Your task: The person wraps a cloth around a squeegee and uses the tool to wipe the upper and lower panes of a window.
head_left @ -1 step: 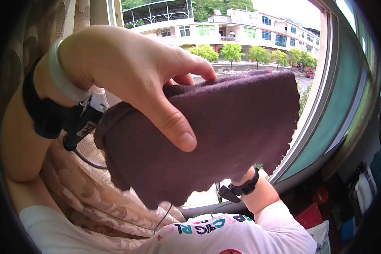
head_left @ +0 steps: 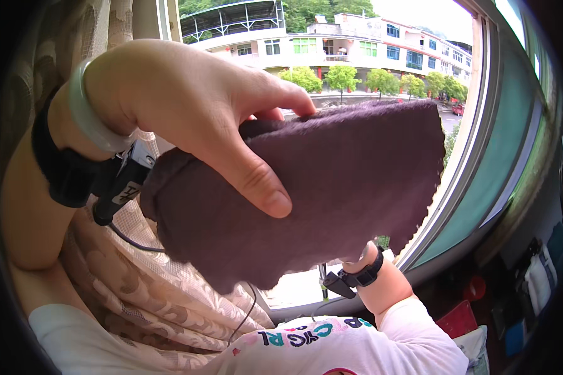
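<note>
A folded dark purple-brown cloth [head_left: 350, 181] with a wavy edge is held up in front of the window. My left hand [head_left: 213, 106] grips its upper edge, thumb pressed flat on the near face and fingers curled over behind the top. A pale bangle [head_left: 89, 109] and a black strap [head_left: 59, 159] carrying a small device circle the left wrist. My right hand [head_left: 366, 255] is behind the lower right part of the cloth. Only a bit of it shows above a black wrist strap [head_left: 370, 270]; the cloth hides its fingers.
A patterned lace curtain [head_left: 144, 281] hangs at the left, with a thin cable in front of it. The window frame [head_left: 463, 169] runs down the right side. Several items, among them a red one [head_left: 458, 325], sit at the lower right. Buildings and trees stand outside.
The lower edge of the cloth has risen slightly, and its right end has tipped up a little. My left hand keeps its grip, with the thumb marginally higher.
</note>
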Available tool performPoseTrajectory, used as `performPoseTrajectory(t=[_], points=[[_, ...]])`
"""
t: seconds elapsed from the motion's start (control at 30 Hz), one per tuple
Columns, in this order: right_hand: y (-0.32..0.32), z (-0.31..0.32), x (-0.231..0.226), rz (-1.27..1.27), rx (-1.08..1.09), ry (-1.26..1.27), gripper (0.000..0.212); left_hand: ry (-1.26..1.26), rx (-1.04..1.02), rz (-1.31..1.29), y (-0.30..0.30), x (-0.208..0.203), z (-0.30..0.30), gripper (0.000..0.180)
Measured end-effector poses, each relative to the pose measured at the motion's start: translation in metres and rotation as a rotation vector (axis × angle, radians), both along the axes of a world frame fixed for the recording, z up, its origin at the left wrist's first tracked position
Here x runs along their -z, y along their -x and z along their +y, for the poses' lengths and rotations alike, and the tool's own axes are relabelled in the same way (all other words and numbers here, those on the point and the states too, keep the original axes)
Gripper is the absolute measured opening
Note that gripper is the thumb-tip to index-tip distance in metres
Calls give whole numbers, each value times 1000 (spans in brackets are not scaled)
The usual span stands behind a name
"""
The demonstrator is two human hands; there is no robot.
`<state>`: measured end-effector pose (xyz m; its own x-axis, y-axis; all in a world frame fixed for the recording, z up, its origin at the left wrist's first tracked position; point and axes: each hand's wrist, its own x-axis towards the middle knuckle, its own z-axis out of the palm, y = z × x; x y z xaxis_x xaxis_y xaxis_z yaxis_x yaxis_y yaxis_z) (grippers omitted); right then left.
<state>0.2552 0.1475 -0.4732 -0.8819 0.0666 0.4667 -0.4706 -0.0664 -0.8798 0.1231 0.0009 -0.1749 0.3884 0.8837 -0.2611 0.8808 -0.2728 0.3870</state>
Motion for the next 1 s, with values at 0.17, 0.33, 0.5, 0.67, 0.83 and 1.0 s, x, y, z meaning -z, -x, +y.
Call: performPoseTrajectory(t=[0.17,0.33,0.5,0.67,0.83,1.0], points=[[-10,6,-6,6,87,-74,43,-42,-147,-144,-4,-1,3,68],[-24,6,-3,-24,128,-134,43,-222,-74,-121,-4,-23,2,57],[-7,15,36,-191,32,-125,43,-368,-149,-164,18,-39,-1,63],[-27,17,95,-318,37,-38,30,-457,-131,-197,7,-69,-15,62],[-33,35,182,-569,144,-61,16,-421,-107,-254,11,-83,-2,55],[-41,-5,200,-532,372,-26,11,-389,-125,-305,19,-94,-6,55]])
